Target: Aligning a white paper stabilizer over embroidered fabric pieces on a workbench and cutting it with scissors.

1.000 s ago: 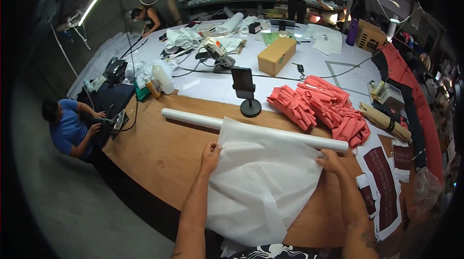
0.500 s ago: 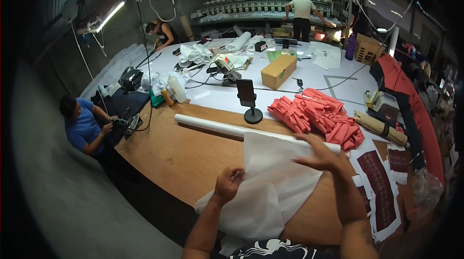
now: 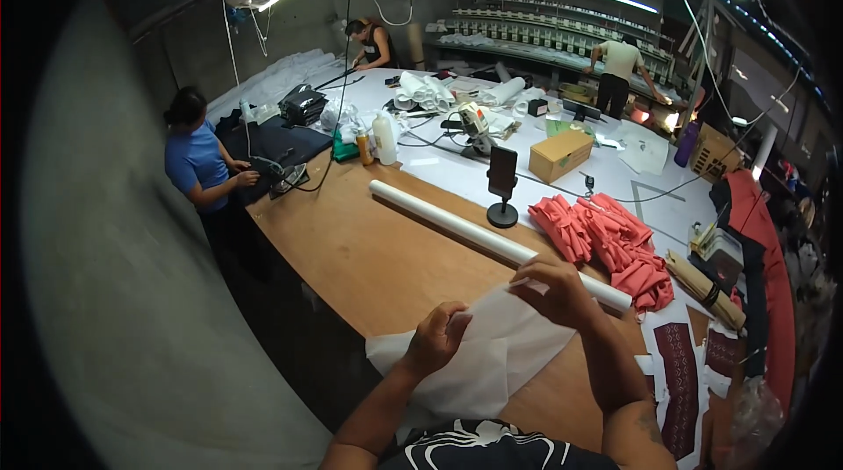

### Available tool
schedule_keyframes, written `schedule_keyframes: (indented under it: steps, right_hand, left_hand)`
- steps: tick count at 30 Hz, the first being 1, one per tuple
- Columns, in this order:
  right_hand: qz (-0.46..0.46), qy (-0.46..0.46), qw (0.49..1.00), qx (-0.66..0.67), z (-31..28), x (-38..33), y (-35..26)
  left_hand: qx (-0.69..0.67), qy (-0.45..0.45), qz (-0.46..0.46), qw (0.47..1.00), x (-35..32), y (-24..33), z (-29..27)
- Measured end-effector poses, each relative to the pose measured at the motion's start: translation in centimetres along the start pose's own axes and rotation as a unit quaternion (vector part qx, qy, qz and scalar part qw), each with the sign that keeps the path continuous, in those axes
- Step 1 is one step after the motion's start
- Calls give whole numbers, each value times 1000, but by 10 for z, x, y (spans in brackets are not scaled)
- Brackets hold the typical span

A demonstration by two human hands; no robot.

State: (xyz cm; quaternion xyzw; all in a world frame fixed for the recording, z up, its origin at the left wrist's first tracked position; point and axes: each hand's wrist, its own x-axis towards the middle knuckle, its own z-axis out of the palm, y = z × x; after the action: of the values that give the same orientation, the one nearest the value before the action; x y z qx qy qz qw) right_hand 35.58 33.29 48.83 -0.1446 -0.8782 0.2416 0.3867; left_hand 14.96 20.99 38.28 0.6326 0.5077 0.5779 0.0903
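A thin, translucent white sheet hangs between my hands, its lower part draped over the brown table in front of my body. My left hand pinches its edge at the left. Farther right, my right hand has its fingers curled in a pinch on the sheet's upper corner. Just beyond the hands lies a long white roll, set slantwise across the table; my right hand covers a stretch of it. A phone on a round-based stand stands upright behind the roll.
Gathered coral cloth lies past the roll's right part, near patterned maroon panels. A cardboard box and bottles stand farther back. At the left table edge a person in blue works; two others are at the back.
My right hand, earlier spread beside the sheet, has closed on its upper corner. The sheet's top has come down off the roll. The whole view has turned left.
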Motion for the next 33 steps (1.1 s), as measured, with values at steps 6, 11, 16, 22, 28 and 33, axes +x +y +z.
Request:
schedule_keyframes:
  steps: [6,11,16,22,28,33]
  right_hand:
    - [14,-4,1000,19,-13,-35,-7]
    - [74,-69,986,131,-29,-43,28]
    - [116,-167,953,224,-32,-19,67]
    - [222,-260,904,258,-4,12,73]
    - [64,-215,970,93,-20,52,10]
    - [-48,-187,981,26,-38,99,-52]
  left_hand:
    - [42,-12,65,997,9,-3,12]
    - [37,-43,97,994,13,8,18]
    - [20,-71,86,994,7,12,19]
    - [24,-69,85,994,2,5,14]
    - [60,-13,22,998,1,16,-11]
    - [-15,-130,-60,990,2,34,-60]
